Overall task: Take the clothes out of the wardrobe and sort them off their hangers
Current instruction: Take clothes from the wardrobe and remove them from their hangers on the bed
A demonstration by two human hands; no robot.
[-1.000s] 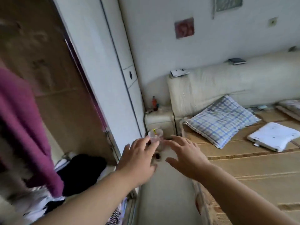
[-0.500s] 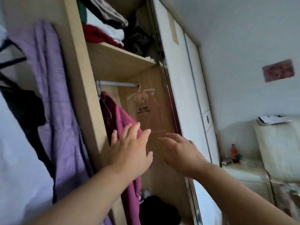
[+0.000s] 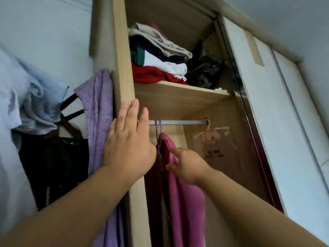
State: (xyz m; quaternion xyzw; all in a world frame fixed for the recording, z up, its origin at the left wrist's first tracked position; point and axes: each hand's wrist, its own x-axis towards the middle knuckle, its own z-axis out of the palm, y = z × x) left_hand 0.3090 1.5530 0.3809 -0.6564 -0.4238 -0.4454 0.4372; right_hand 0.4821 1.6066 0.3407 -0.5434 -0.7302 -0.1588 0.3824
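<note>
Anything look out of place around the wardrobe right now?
The purple cloth hangs outside, against the wardrobe, not on the rail. The shelf pile above is loosely heaped, edges slumping.

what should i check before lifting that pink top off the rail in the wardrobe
1. Wardrobe open: ok, the rail is in plain view.
2. Pink top on its purple hanger, hooked over the rail: ok.
3. Right hand gripping the top: not ok, its fingers only reach the shoulder.
4. Left hand free: ok, flat on the side panel, holding nothing.
5. Room along the rail: ok, only a clear bag hangs at the far end.
6. Dark garment beside the top snagged with it: cannot tell.
</note>
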